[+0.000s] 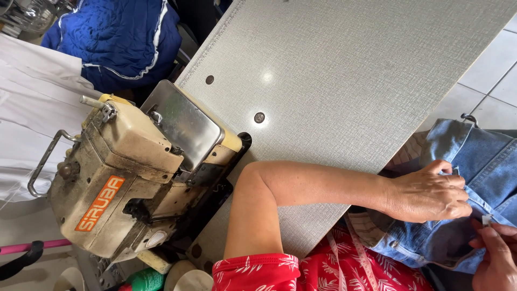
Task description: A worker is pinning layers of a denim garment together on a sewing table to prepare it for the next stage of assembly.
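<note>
A blue denim garment [484, 161] lies bunched at the right, off the table's edge and over my lap. My left hand [431, 195] reaches across from a red floral sleeve and pinches a fold of the denim near a seam. My right hand [496, 257] sits at the bottom right corner, partly cut off, with its fingers on the denim's lower edge beside a small white piece [487, 219]. I cannot tell what that white piece is.
A worn beige industrial sewing machine [124, 172] stands at the left of the grey textured table [334, 75]. Blue quilted fabric [118, 37] and white cloth [32, 108] lie beyond it. A measuring tape [358, 253] hangs over my red floral top. Thread cones [183, 277] stand below the machine.
</note>
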